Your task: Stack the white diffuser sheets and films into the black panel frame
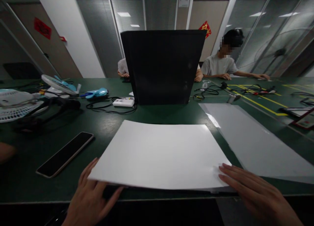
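White paper sheet (pixel 159 154): at table (pixel 31 190)'s near edge | left hand (pixel 89 196): thumb spread, under sheet's near-left corner, apparently propping | right hand (pixel 257 190): fingers atop near-right corner, apparently steadying; thumb hidden, pinch can't tell

White sheet (pixel 159 157) hides part of left hand (pixel 87 201); left edge crops 1 white fan (pixel 17 103).

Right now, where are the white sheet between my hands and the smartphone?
White sheet (pixel 159 157): head view, middle of its upper face.
Smartphone (pixel 65 154): head view, middle of its dark screen.
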Demonstrator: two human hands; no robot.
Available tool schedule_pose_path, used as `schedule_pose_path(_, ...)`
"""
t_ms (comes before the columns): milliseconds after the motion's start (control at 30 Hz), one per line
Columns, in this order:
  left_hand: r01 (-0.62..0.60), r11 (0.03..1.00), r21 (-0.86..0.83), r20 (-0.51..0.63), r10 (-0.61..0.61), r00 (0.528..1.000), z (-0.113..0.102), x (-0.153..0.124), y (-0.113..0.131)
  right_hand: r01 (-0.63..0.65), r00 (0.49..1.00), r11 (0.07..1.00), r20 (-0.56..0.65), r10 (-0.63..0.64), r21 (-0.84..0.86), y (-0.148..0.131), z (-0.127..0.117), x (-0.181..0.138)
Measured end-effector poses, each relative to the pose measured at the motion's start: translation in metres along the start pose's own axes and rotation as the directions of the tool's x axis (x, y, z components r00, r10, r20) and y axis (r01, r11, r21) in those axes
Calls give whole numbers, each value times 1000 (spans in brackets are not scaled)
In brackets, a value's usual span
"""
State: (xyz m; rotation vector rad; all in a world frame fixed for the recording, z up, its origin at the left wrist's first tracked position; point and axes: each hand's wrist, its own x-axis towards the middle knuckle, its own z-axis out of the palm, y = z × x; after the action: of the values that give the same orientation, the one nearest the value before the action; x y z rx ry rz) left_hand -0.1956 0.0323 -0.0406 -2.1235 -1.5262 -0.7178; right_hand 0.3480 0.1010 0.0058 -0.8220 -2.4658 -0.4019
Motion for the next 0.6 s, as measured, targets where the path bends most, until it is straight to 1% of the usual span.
schedule_pose_path(67,2,1000,0,-39,-2,999,-2,5,2,-29,1000,1000,6,29,-7,-2,-6,-4)
schedule_pose_path(133,27,999,-40,-75,-30,997,-4,8,4,-37,999,999,25,37,14,-3,-9,-6)
schedule_pose_path(267,103,972,-210,-168,-139,976,-6,6,7,-4,998,1000,63,2,20,-4,-8,-6)
schedule_pose_path(333,117,970,-214,-172,-155,973,-9,7,8,17,997,1000,74,-17,12,-5,-7,-8)
schedule_pose_path(367,103,979,-173,-138,-128,982,-10,8,7,18,997,1000,80,-18,5,-6,-7,-9)
schedule_pose_path(433,-2,998,-67,-32,0,999,-13,14,6,5,995,1000,103,-3,-15,-7,-6,-14)
schedule_pose_path(500,-144,989,-5,62,145,988,-14,21,3,-42,990,998,131,48,-49,-3,-6,-20)
schedule_pose_path(533,-199,980,2,84,199,977,-15,24,2,-84,986,994,138,94,-76,0,-6,-25)
schedule_pose_path(600,-255,967,5,96,254,963,-14,28,-1,-187,968,971,138,208,-149,12,-4,-37)
